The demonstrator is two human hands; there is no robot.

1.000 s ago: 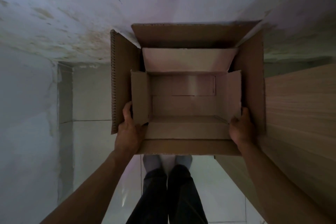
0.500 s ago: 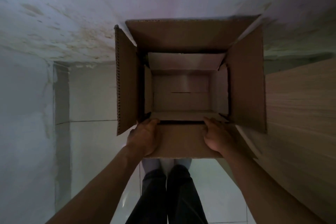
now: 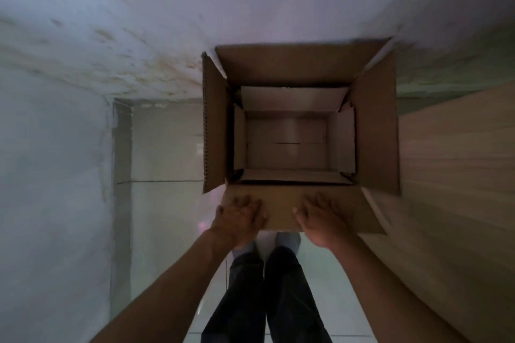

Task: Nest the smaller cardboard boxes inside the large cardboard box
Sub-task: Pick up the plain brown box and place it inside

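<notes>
The large cardboard box (image 3: 376, 136) stands open on the floor in front of me, its four flaps spread outward. A smaller cardboard box (image 3: 287, 153) sits down inside it, also open at the top, its flaps standing up against the large box's walls. My left hand (image 3: 239, 217) and my right hand (image 3: 320, 217) rest flat on the large box's near flap (image 3: 281, 209), fingers spread, holding nothing. The inside of the smaller box looks bare.
A stained white wall (image 3: 139, 22) rises behind the box. A wooden panel (image 3: 451, 175) runs along the right side, close to the box's right flap. White floor tiles (image 3: 164, 147) lie to the left. My legs (image 3: 267, 295) stand just below the near flap.
The smaller box has dropped down into the large box. Both hands let go of its sides and moved back onto the large box's near flap.
</notes>
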